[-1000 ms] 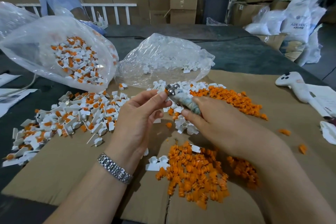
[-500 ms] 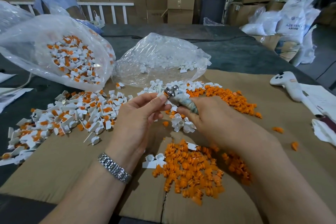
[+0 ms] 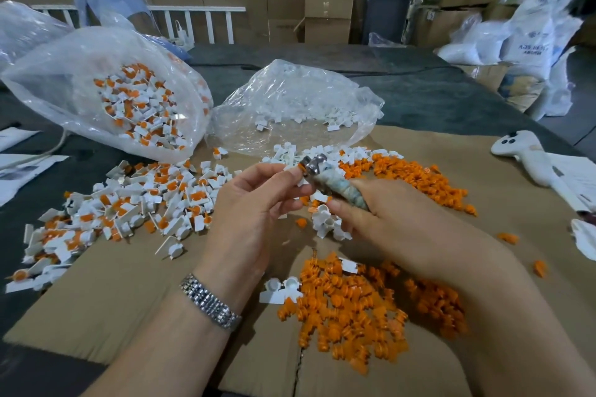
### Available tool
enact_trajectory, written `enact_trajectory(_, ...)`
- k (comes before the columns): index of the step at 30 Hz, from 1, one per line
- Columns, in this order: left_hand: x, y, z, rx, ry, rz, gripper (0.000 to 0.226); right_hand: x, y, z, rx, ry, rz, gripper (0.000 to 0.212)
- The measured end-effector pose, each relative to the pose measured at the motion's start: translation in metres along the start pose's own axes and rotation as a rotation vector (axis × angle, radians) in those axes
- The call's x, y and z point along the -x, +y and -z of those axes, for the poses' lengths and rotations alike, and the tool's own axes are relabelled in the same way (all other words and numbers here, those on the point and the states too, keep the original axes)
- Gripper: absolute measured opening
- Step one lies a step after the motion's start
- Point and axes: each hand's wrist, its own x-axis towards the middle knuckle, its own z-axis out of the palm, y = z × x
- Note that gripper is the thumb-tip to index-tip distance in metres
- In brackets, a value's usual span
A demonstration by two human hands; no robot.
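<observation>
Hundreds of finished pieces, white housings with orange plugs seated, already fill the clear bag [image 3: 138, 106] at far left. More spread in a heap [image 3: 129, 206] on the cardboard [image 3: 96, 300] beside it. Next comes the left hand [image 3: 254, 213], its thumb and forefinger pinching a small piece [image 3: 301, 167] against the metal head of the tool [image 3: 335, 184]. The fingertips hide most of the piece, and only a rim of orange shows. The right hand [image 3: 396, 222] is wrapped round the tool's handle, with the tip raised toward the left. Between and beyond the hands lie empty white housings [image 3: 325, 219], with more in the second bag [image 3: 300, 106]. Loose orange plugs [image 3: 354, 309] are piled near the wrists, and a further drift [image 3: 416, 177] lies to the right. Judging by these stocks, a good share looks done, but plenty is left to join.
</observation>
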Motion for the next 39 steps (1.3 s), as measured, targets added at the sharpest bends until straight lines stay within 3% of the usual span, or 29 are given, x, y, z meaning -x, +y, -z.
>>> enact_trajectory(11, 0.0, 0.002, 0.001, -0.038, -0.021, -0.017, 0.006, -0.003, 0.003, -0.007, 0.08, 0.049, -0.005, 0.027)
enact_trajectory(23, -0.002, -0.002, 0.001, -0.059, -0.013, 0.0, 0.012, -0.009, 0.006, -0.012, 0.266, 0.165, -0.001, 0.052)
enact_trajectory(26, -0.006, -0.002, 0.007, -0.071, 0.05, -0.02, 0.003, -0.007, 0.01, -0.008, 0.198, 0.157, -0.044, 0.062)
enact_trajectory(28, -0.009, -0.001, 0.014, -0.227, 0.125, -0.058, 0.005, -0.009, 0.02, -0.004, 0.211, 0.17, -0.117, 0.059)
enact_trajectory(31, -0.011, -0.001, 0.023, -0.667, 0.266, -0.18, 0.013, -0.014, 0.04, -0.005, 0.341, 0.169, -0.271, 0.051)
enact_trajectory(36, -0.017, 0.003, 0.033, -1.364, 0.394, -0.317, 0.018, -0.022, 0.062, -0.013, 0.454, 0.098, -0.445, 0.071)
enact_trajectory(39, -0.012, 0.002, 0.026, -1.422, 0.328, -0.385, 0.019, -0.027, 0.067, -0.017, 0.453, 0.099, -0.439, 0.076)
